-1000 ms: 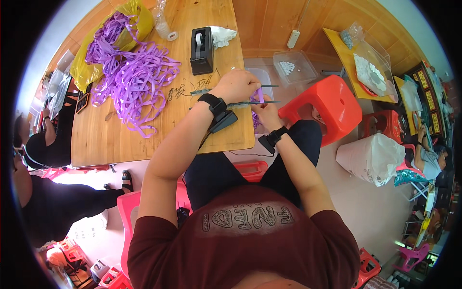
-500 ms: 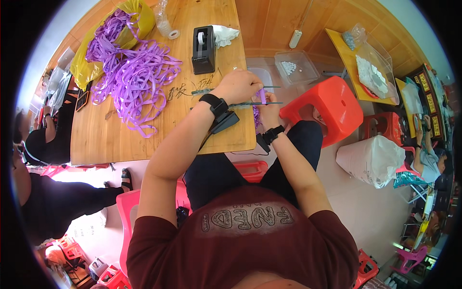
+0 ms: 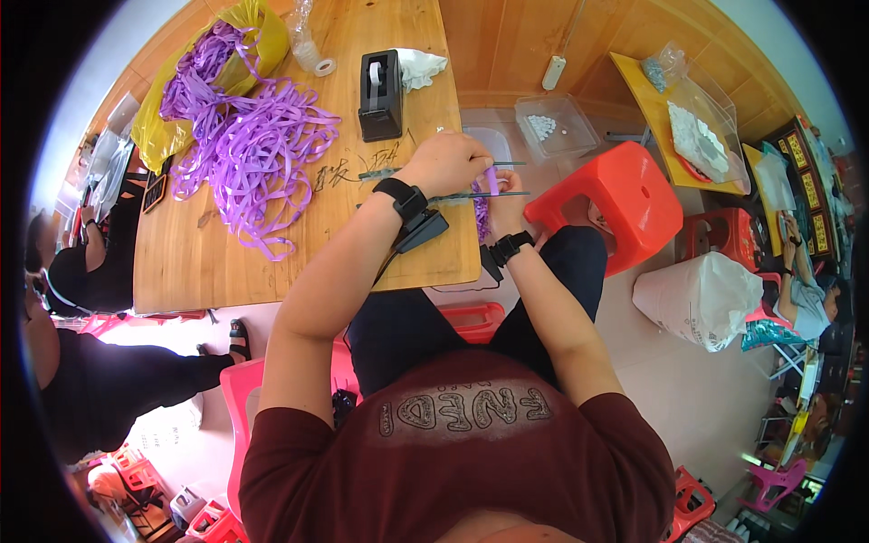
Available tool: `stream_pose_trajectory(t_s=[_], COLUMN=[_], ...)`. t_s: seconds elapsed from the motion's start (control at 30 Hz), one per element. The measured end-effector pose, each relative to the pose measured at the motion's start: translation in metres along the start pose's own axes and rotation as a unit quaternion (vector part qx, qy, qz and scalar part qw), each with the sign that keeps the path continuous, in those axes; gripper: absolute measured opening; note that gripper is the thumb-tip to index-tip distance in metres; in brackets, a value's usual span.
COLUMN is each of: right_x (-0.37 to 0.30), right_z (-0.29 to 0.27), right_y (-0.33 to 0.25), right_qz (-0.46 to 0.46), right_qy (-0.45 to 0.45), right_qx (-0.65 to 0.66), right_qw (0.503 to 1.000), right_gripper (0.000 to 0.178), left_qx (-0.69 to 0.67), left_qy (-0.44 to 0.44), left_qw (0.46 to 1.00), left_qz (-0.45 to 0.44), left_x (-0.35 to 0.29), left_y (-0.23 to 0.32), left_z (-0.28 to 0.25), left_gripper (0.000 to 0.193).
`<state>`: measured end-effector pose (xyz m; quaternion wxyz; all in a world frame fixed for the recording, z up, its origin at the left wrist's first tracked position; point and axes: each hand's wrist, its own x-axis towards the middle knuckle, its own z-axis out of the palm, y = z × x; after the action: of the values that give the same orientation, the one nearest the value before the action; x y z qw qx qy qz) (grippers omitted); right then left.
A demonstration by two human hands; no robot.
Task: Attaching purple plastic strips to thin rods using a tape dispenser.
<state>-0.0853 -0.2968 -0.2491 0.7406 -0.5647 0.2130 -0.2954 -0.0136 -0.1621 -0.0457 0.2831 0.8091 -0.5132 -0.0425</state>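
Two thin dark rods (image 3: 507,194) lie side by side across the table's right edge, their tips sticking out past it. A short purple ribbon strip (image 3: 491,183) spans the rods near those tips. My left hand (image 3: 444,164) reaches over the rods, its thumb and fingers closed on the strip's far end. My right hand (image 3: 505,210) is just off the table edge, partly behind the rods, its fingers bent around the strip's near part; some fingertips are hidden. More purple ribbon (image 3: 481,217) hangs beside my right hand at the table edge.
On the wooden table (image 3: 208,271) lies a heap of purple ribbon (image 3: 262,149) spilling from a yellow bag (image 3: 154,127). A black tape dispenser (image 3: 380,100) stands beyond my hands. A red stool (image 3: 625,204) and a white sack (image 3: 692,303) are to the right. Another person (image 3: 127,380) is at left.
Both hands stay at the ribbon strip on the rods. My right hand's fingers have shifted slightly near the rod tips, and the view has moved a little.
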Motion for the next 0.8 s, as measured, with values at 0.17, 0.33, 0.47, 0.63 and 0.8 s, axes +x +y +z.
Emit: stream_pose_trajectory(t_s=[0.17, 0.33, 0.47, 0.63, 0.8], right_x=[-0.013, -0.007, -0.058, -0.121, -0.155], right_z=[0.018, -0.002, -0.014, -0.056, -0.061], right_y=[-0.024, -0.012, -0.058, -0.115, -0.146], right_qz=[0.032, -0.004, 0.129, 0.210, 0.151], right_qy=[-0.033, -0.039, -0.141, -0.219, -0.261], right_qx=[0.021, -0.043, -0.159, -0.170, -0.166], right_qw=[0.999, 0.998, 0.969, 0.938, 0.939], right_gripper=[0.025, 0.017, 0.017, 0.020, 0.017], left_qx=[0.003, -0.007, -0.035, -0.077, -0.071], left_qy=[-0.006, -0.002, 0.011, -0.010, 0.001], left_qw=[1.000, 1.000, 0.999, 0.994, 0.996], left_qz=[-0.010, 0.001, -0.006, -0.081, -0.056], left_x=[-0.006, 0.001, -0.009, -0.007, -0.006], left_y=[-0.003, 0.004, -0.006, 0.006, 0.005], left_z=[-0.003, -0.001, -0.005, -0.020, -0.016], left_gripper=[0.025, 0.025, 0.024, 0.020, 0.020])
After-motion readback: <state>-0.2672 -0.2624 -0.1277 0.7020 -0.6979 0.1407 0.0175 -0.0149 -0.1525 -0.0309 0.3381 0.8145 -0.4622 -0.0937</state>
